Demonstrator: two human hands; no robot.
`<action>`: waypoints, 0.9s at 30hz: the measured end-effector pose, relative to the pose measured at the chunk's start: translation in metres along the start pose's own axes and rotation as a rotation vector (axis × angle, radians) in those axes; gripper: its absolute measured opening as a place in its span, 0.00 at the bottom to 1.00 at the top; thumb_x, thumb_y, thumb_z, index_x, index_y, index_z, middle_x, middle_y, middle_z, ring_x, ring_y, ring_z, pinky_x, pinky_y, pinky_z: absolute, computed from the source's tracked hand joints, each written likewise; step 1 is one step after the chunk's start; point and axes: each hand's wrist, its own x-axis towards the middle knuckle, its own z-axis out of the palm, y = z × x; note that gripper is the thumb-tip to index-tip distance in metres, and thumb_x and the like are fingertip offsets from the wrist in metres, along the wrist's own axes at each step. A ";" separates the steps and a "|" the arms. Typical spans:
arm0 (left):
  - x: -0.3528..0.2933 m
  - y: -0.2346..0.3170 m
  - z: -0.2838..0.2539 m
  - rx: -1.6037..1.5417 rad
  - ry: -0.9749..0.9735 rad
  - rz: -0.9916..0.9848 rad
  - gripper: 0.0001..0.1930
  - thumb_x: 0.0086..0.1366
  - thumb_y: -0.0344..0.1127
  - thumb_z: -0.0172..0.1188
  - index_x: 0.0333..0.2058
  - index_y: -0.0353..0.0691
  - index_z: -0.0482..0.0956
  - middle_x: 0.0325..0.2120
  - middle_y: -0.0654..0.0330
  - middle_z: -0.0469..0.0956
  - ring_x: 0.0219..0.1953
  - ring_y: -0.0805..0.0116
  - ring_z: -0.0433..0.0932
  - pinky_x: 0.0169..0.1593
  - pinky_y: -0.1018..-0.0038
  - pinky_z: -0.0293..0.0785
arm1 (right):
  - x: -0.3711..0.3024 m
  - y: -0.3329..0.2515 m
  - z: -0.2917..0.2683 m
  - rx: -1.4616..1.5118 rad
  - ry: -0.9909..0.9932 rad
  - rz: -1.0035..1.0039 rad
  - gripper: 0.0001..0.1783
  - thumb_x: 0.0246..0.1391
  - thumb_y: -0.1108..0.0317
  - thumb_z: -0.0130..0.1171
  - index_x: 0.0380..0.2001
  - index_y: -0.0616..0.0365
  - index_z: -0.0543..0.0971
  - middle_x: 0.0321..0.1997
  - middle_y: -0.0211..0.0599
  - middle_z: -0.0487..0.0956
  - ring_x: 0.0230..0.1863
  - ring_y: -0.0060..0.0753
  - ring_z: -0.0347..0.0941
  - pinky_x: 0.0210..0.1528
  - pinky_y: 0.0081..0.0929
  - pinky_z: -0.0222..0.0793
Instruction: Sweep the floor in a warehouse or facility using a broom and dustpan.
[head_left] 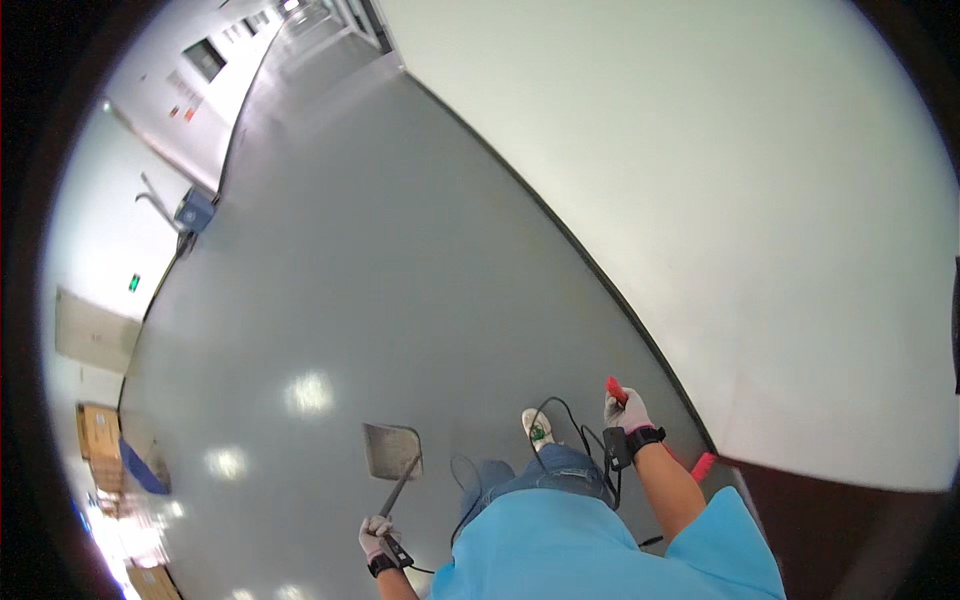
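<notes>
The left hand (377, 537), in a white glove, has its fingers wrapped around the long dark handle (402, 482) of a grey dustpan (388, 450). The pan is out in front of that hand, a bit to the left of the legs. It is over the grey floor (350, 250), but I can't tell if it touches the floor or hangs just above it. I can't make out any dirt in it, either.

The right hand (630, 408) has its fingers curled tight around a red stick (615, 390). More red shows behind the forearm (maybe the same stick, but the arm hides the middle). The big white wall (700, 250) is near on that side.

I think the step in hand is carrying both things along the floor. One white shoe (537, 427) shows in front of the body. My guess is that the next move calls for a firm hold on both, with the pan level so nothing could slip out. The black cable (565, 405) loops by the legs, so it could snag on the red stick.
</notes>
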 end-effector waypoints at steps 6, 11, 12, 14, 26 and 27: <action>0.012 -0.036 -0.059 0.032 0.027 -0.052 0.12 0.53 0.37 0.45 0.13 0.45 0.58 0.08 0.71 0.57 0.08 0.80 0.54 0.13 0.84 0.54 | 0.007 -0.025 -0.015 0.017 -0.094 0.109 0.06 0.42 0.71 0.45 0.20 0.62 0.69 0.18 0.37 0.71 0.15 0.28 0.68 0.15 0.15 0.69; 0.046 -0.019 -0.042 0.188 0.165 -0.052 0.14 0.53 0.37 0.44 0.11 0.48 0.55 0.06 0.71 0.56 0.07 0.79 0.51 0.14 0.83 0.54 | 0.016 -0.038 -0.026 0.017 -0.113 0.010 0.05 0.41 0.72 0.44 0.18 0.60 0.69 0.16 0.34 0.70 0.14 0.25 0.67 0.14 0.13 0.67; 0.048 -0.013 -0.048 0.154 0.117 -0.063 0.15 0.53 0.37 0.43 0.10 0.48 0.54 0.06 0.72 0.55 0.07 0.78 0.51 0.14 0.82 0.54 | 0.017 -0.039 -0.024 0.016 -0.126 0.002 0.05 0.41 0.72 0.44 0.18 0.60 0.69 0.16 0.34 0.70 0.14 0.25 0.67 0.14 0.13 0.67; 0.063 0.038 -0.098 0.067 0.100 0.028 0.11 0.50 0.34 0.45 0.14 0.47 0.55 0.08 0.69 0.55 0.09 0.78 0.53 0.12 0.84 0.52 | 0.008 -0.020 -0.015 0.053 -0.032 0.060 0.04 0.38 0.73 0.45 0.16 0.58 0.69 0.15 0.33 0.70 0.14 0.25 0.67 0.12 0.13 0.65; 0.078 0.077 0.049 0.287 0.111 0.002 0.10 0.56 0.34 0.39 0.16 0.44 0.57 0.11 0.68 0.57 0.12 0.76 0.56 0.16 0.80 0.55 | -0.041 0.006 0.009 -0.032 0.005 0.056 0.06 0.41 0.70 0.46 0.16 0.58 0.68 0.15 0.32 0.71 0.15 0.25 0.68 0.12 0.14 0.66; 0.081 0.070 0.066 0.329 0.120 -0.025 0.10 0.56 0.34 0.39 0.16 0.44 0.57 0.11 0.68 0.57 0.12 0.76 0.56 0.16 0.80 0.55 | -0.044 0.004 0.010 -0.057 0.008 0.050 0.06 0.41 0.69 0.46 0.16 0.58 0.68 0.16 0.33 0.71 0.14 0.25 0.67 0.12 0.15 0.67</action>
